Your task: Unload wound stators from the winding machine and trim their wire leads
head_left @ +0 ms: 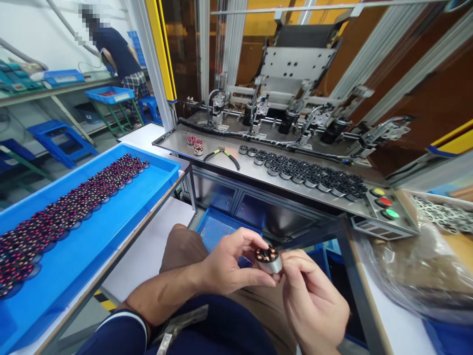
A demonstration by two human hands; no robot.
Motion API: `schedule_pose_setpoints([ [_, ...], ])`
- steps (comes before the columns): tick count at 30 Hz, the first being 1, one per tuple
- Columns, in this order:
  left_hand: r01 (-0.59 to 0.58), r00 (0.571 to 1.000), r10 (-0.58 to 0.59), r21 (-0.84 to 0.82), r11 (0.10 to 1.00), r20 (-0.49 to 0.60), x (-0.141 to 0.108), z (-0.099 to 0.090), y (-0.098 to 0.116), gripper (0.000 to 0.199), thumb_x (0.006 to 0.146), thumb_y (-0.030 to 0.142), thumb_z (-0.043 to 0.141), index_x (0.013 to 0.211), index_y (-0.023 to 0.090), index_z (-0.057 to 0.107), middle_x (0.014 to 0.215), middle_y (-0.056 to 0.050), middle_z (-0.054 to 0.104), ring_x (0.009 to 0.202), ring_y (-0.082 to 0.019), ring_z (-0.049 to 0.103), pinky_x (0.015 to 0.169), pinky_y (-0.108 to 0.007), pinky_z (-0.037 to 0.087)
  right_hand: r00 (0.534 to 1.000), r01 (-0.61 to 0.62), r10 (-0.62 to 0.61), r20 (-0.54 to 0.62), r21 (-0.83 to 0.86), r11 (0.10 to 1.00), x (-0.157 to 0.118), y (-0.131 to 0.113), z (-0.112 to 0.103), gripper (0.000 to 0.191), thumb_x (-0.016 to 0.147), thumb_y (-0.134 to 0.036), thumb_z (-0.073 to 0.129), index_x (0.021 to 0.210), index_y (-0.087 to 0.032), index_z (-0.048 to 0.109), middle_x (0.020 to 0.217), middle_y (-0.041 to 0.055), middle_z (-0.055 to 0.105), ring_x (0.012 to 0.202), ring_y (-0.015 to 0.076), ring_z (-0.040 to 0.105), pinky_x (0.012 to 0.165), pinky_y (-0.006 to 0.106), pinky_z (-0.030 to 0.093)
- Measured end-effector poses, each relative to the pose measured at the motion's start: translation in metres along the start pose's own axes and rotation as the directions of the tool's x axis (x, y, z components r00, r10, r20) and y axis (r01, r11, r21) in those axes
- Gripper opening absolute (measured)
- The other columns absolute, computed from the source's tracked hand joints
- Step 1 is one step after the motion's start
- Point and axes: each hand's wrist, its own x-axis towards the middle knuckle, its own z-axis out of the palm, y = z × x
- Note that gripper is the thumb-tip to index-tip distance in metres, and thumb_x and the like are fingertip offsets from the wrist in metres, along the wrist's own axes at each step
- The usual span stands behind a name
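From my remote seat I see a metal tabletop [247, 165] with pliers [222, 149] lying on it, handles spread. Just left of the pliers sit a few red-and-copper wound cores [198, 150]; to their right I have packed rows of black-and-silver rings [295, 172]. Well left of the pliers, a side tabletop [121, 247] bears a long blue tray [148, 182].

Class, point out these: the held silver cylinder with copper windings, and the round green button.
Silver cylinder with copper windings [270, 266]: head view, on its side wall.
Round green button [390, 214]: head view, on its cap.
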Motion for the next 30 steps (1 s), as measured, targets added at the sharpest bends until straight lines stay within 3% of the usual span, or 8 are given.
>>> schedule_pose_setpoints([
  [2,-0.122,0.991,0.130,0.199,0.972,-0.031,-0.002,-0.001,-0.001,0.054,0.072,0.032,0.088,0.115,0.017,0.061,0.099,-0.010,0.076,0.086,-0.020,0.074,0.082,-0.030,0.059,0.987,-0.162,0.161,0.023,0.152,0.975,-0.001,0.004,0.002,0.033,0.097,-0.032,0.065,0.067,-0.019,0.063,0.063,0.0014,0.059,0.057,0.0146,0.058,0.051,0.024,0.049],
  [5,-0.264,0.957,0.290,0.422,0.867,0.004,-0.003,-0.003,0.003,0.051,0.071,0.030,0.088,0.115,0.016,0.066,0.101,-0.012,0.077,0.091,-0.022,0.074,0.086,-0.031,0.059,0.923,-0.385,0.358,0.141,0.364,0.848,-0.001,0.009,0.005,0.040,0.093,-0.044,0.070,0.063,-0.018,0.062,0.060,0.0010,0.057,0.050,0.0137,0.055,0.045,0.024,0.047],
  [9,-0.293,0.950,0.303,0.541,0.788,0.074,-0.001,-0.003,0.012,0.041,0.077,0.035,0.084,0.112,0.018,0.072,0.103,-0.013,0.078,0.095,-0.023,0.074,0.089,-0.032,0.059,0.845,-0.533,0.486,0.223,0.438,0.724,-0.003,0.011,0.008,0.042,0.085,-0.049,0.077,0.062,-0.017,0.062,0.055,0.0002,0.054,0.045,0.0113,0.048,0.039,0.021,0.039],
  [15,-0.391,0.913,0.383,0.568,0.724,0.140,-0.001,-0.004,0.015,0.043,0.082,0.027,0.079,0.121,0.012,0.070,0.104,-0.017,0.077,0.094,-0.022,0.074,0.087,-0.029,0.060,0.755,-0.645,0.603,0.259,0.458,0.612,-0.007,0.015,0.006,0.037,0.078,-0.046,0.084,0.069,-0.016,0.066,0.055,-0.0004,0.055,0.042,0.0088,0.044,0.038,0.019,0.039],
  [20,-0.369,0.925,0.352,0.565,0.738,0.144,-0.002,-0.007,0.012,0.042,0.084,0.027,0.077,0.123,0.015,0.070,0.107,-0.015,0.076,0.097,-0.021,0.074,0.089,-0.028,0.060,0.734,-0.664,0.620,0.277,0.484,0.570,-0.007,0.016,0.007,0.037,0.076,-0.047,0.086,0.068,-0.016,0.068,0.052,-0.0009,0.054,0.041,0.0081,0.042,0.037,0.017,0.036],
  [25,-0.460,0.878,0.445,0.571,0.680,0.177,-0.001,-0.010,0.009,0.045,0.085,0.024,0.076,0.127,0.014,0.066,0.105,-0.013,0.075,0.095,-0.018,0.073,0.088,-0.026,0.060,0.641,-0.725,0.713,0.284,0.529,0.441,-0.006,0.010,0.009,0.039,0.067,-0.045,0.093,0.064,-0.015,0.070,0.052,-0.0015,0.054,0.043,0.0047,0.040,0.041,0.014,0.038],
  [30,-0.461,0.877,0.449,0.559,0.689,0.170,-0.001,-0.009,0.008,0.042,0.086,0.021,0.074,0.126,0.013,0.066,0.105,-0.013,0.074,0.096,-0.018,0.072,0.089,-0.026,0.060,0.670,-0.698,0.683,0.290,0.560,0.447,-0.004,0.008,0.010,0.036,0.069,-0.045,0.092,0.064,-0.015,0.072,0.055,-0.0016,0.054,0.044,0.0042,0.043,0.043,0.014,0.038],
])
